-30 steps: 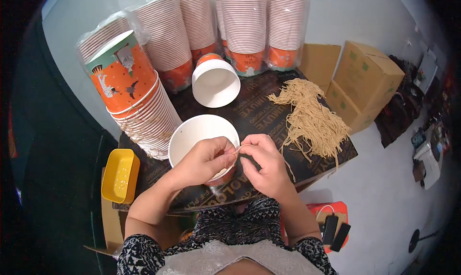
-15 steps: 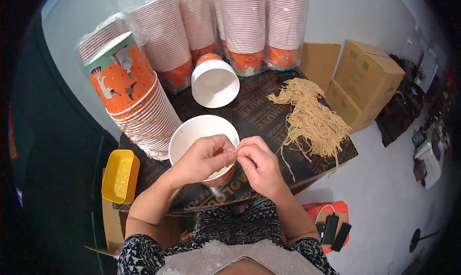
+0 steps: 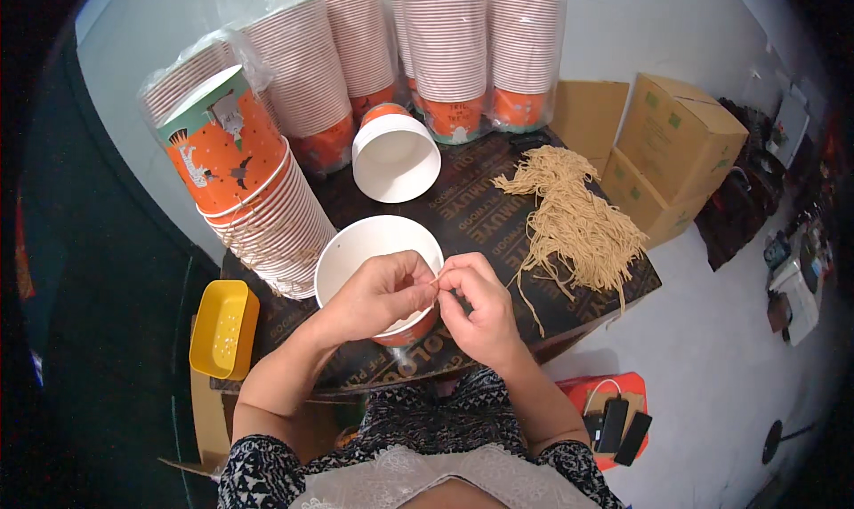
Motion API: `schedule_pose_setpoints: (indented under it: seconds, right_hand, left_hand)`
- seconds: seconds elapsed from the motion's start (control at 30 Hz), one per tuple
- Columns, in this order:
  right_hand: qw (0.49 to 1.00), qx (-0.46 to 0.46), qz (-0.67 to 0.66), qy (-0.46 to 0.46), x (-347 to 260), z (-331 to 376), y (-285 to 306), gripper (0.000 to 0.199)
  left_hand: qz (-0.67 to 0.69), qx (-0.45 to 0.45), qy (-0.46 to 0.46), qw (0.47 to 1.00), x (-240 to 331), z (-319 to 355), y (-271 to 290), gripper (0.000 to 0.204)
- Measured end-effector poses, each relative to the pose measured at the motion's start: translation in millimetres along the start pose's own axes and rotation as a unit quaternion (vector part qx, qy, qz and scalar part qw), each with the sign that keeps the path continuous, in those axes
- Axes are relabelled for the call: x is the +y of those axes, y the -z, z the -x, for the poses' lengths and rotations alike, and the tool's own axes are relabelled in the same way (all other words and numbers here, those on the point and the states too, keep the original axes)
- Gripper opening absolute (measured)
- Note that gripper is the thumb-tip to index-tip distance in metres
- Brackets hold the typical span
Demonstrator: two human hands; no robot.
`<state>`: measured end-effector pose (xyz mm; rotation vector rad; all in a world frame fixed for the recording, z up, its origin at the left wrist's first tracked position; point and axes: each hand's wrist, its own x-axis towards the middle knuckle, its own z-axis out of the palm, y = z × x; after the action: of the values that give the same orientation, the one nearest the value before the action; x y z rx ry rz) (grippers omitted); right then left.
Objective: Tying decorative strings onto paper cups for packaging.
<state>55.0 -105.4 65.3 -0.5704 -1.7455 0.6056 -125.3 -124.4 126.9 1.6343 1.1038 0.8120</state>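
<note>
In front of me on the dark table stands a white-lined paper bucket [image 3: 356, 242], its orange outside showing low at the front. Over its right rim my left hand [image 3: 382, 294] pinches a thin tan cord [image 3: 436, 280] between thumb and fingers. My right hand [image 3: 479, 309] meets it there, thumb and forefinger closed on the same cord. Fingers cover most of the cord, and whether it passes through the rim I cannot tell. To the right lies a loose heap of tan cords [image 3: 578, 229].
A leaning stack of orange buckets with cords [image 3: 276, 224] rises at left, beside a yellow tray of small white pieces [image 3: 224, 331]. Behind are wrapped bucket stacks [image 3: 445, 38] and a tipped pair of buckets [image 3: 398, 158]. Cardboard boxes [image 3: 680, 144] stand at right.
My right thumb and fingers have shifted slightly on the cord, and a bit more of it shows between the hands. My left hand stays nearly where it was.
</note>
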Motion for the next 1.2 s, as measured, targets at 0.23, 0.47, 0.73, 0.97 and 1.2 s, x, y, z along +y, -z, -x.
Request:
schedule_pose_setpoints:
  seconds: [0.23, 0.47, 0.73, 0.97, 1.2]
  right_hand:
    - [0.999, 0.030, 0.016, 0.002, -2, 9, -6, 0.017]
    - [0.996, 0.029, 0.045, 0.069, 0, 8, -3, 0.017]
    - [0.997, 0.022, 0.028, 0.062, 8, 3, 1, 0.015]
    - [0.997, 0.006, 0.021, 0.071, 9, 3, -1, 0.016]
    - [0.995, 0.017, 0.047, 0.085, 5, 0, -4, 0.023]
  left_hand:
    - [0.011, 0.023, 0.031, 0.999, 0, -6, -1, 0.009]
    - [0.013, 0.009, 0.030, 0.999, -4, -5, 4, 0.007]
    - [0.007, -0.028, 0.024, 0.999, 0, -3, 7, 0.010]
    - [-0.247, 0.010, -0.122, 0.961, 5, 6, -1, 0.010]
    - [-0.360, 0.114, -0.199, 0.904, 4, 9, -16, 0.017]
